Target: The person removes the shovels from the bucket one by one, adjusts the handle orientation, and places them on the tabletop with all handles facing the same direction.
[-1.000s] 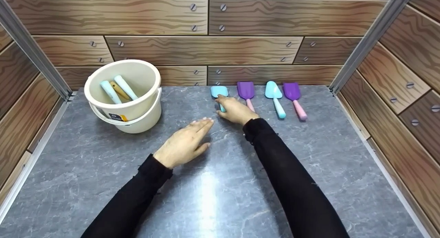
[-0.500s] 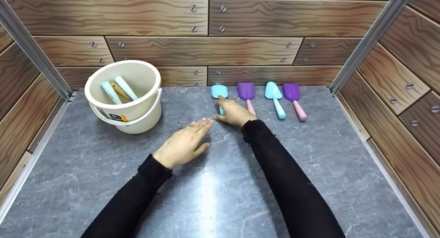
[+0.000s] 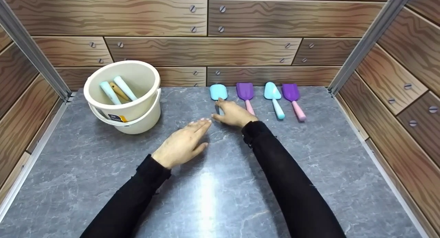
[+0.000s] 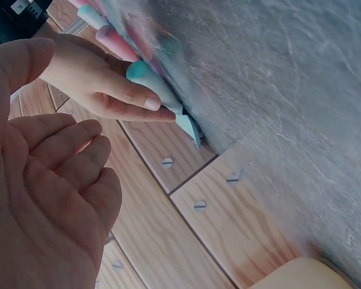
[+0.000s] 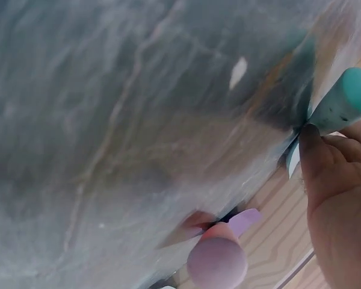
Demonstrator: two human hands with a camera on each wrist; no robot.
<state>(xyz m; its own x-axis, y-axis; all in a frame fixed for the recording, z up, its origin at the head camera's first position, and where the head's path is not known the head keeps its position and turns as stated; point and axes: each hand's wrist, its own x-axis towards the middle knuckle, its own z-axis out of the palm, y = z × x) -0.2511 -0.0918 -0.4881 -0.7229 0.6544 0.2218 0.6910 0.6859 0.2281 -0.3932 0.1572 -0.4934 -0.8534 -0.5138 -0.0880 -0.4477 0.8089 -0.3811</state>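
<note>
- both arms are in long black sleeves, snug, ending right at the wrists
- left hand (image 3: 180, 143) and right hand (image 3: 233, 115) are bare, no gloves, rings or watch showing
- short plain fingernails

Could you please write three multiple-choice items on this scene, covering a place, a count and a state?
1. Where does the bucket stand?
A. back left of the table
B. front right
C. on the floor

2. How many shovels lie in the row along the back wall?
A. two
B. four
C. six

3. What is the left hand doing?
A. gripping the bucket
B. holding a shovel
C. open, holding nothing

Answers:
1 A, it stands by the left wall.
2 B, two teal and two purple lie there.
3 C, its fingers are straight, while the right hand grips the teal shovel.
</note>
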